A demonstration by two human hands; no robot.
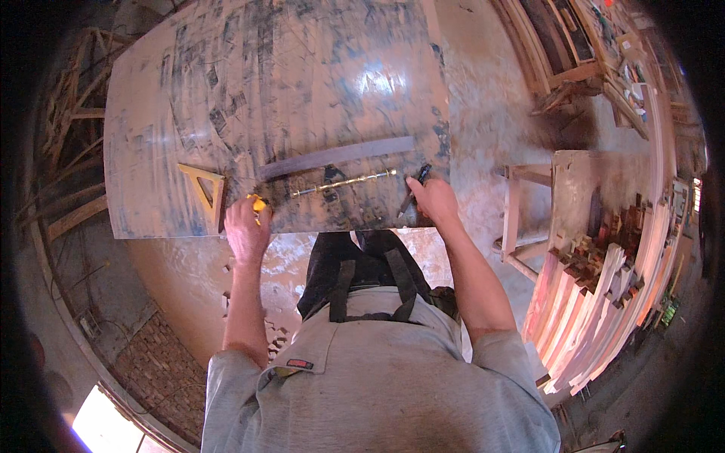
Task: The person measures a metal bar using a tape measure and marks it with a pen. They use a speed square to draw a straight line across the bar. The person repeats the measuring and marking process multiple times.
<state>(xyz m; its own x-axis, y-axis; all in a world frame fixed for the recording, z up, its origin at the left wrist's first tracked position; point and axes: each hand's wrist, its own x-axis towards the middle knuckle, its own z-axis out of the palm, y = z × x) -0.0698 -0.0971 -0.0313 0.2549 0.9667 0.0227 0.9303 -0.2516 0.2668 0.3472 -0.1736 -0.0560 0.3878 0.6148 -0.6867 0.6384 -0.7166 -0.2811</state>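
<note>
My left hand is closed around a yellow tape measure at the table's near edge. My right hand grips a slim, dark, pen-like tool; its exact kind is not clear. Between the hands a thin gold-coloured rod with ring-like bands lies on the tabletop, touched by neither hand. Just beyond it rests a long, flat greyish strip, slightly slanted. A yellow triangular square lies to the left of my left hand.
The large table has a scuffed, dark-smeared surface. Long timber boards are stacked at the right, near a wooden stand. Wooden frames stand at the far left. Bricks lie on the floor at the lower left.
</note>
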